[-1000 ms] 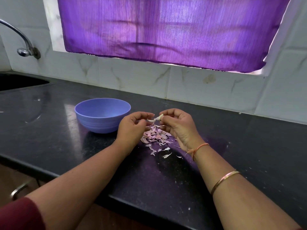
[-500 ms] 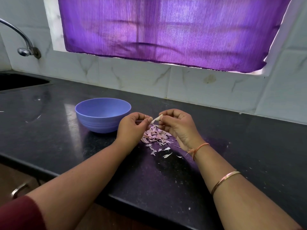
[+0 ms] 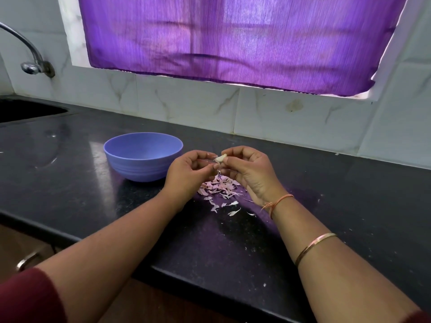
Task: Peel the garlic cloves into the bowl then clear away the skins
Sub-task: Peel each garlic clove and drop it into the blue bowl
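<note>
While both hands hover a little above the tabletop [image 3: 338,206], a small garlic clove [image 3: 221,158] sits between them. The right hand [image 3: 250,172] pinches it with curled fingers, thumb and forefinger clamped on its pale, smooth, rounded body. The left hand [image 3: 187,172] has its fingers curled too, and their tips are pressed together on the clove's left end, where a thin wisp of skin hangs down.

Directly below the hands lies a loose heap of skins [image 3: 218,186] — papery, pinkish-white flakes, curled and pointed, with a few more scattered nearer the person. Just left of the left hand stands a round bowl [image 3: 140,170] of matte blue-violet plastic with faint ridges around its lower wall; what is inside it I cannot tell. The tabletop is black polished stone, speckled and shiny. Behind it are pale marbled tiles and a purple curtain [image 3: 233,43] of fine ribbed cloth.
</note>
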Demonstrator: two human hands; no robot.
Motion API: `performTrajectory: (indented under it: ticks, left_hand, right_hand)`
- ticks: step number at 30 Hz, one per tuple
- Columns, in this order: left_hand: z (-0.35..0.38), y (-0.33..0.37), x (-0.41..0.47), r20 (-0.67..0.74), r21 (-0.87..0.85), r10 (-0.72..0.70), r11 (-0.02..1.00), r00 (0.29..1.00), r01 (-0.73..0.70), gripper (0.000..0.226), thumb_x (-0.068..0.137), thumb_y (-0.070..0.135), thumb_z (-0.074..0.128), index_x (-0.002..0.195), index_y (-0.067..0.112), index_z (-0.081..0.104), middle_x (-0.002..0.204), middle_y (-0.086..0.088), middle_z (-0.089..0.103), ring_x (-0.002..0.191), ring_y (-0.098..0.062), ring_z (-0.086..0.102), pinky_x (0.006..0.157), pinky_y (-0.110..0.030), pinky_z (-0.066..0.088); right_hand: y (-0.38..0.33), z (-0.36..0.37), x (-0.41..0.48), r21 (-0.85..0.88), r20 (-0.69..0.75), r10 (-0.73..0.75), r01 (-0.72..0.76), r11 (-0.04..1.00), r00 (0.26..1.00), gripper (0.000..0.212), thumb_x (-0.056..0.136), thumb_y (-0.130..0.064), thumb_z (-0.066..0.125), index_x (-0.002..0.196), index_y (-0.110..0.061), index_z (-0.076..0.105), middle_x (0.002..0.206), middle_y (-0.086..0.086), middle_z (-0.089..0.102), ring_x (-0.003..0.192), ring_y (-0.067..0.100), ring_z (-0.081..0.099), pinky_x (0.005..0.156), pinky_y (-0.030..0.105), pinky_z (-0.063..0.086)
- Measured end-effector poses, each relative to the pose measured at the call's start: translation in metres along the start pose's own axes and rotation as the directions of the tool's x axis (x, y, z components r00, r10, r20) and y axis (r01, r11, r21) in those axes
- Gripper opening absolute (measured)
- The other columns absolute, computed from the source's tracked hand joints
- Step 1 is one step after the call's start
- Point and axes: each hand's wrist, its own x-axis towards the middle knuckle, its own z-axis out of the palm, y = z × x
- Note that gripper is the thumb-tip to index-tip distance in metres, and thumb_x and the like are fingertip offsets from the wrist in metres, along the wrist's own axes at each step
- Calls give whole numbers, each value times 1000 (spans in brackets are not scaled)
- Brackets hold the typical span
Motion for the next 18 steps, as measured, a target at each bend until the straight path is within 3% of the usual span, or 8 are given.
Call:
performTrajectory:
  ticks: [6,10,13,18]
  left_hand:
    - [1,4,-1,16,-77,-17,997,1000,19,25,86,1,60,110,8,58,82,-8,70,69,-8,69,69,-21,57]
    - [0,2,-1,15,-21,2,1000,1000,-2,30,82,3,67,110,9,59,83,-6,70,78,-15,69,74,-24,57]
    - [-1,2,-1,-14,0,19,1000,1000,-19,26,83,2,66,107,11,60,81,-5,69,74,-13,67,69,-20,56]
    - [-4,-2,2,-85,56,37,998,996,-32,23,85,3,63,99,21,59,82,-8,68,77,-17,65,78,-29,56]
  right_hand:
    - [2,0,1,-67,15,-50,51,997,999,15,79,11,62,82,-3,65,80,16,64,72,22,63,77,31,56]
    - [2,1,-1,-89,30,-45,47,995,999,15,76,11,64,83,-2,65,82,18,66,77,26,65,82,36,56]
    - [2,1,-1,-118,54,-41,47,992,998,15,74,9,68,84,-2,66,85,20,66,79,27,65,82,38,56]
    - [2,0,0,-96,16,-52,54,994,999,9,79,7,65,83,-1,64,75,14,65,63,18,62,70,29,57]
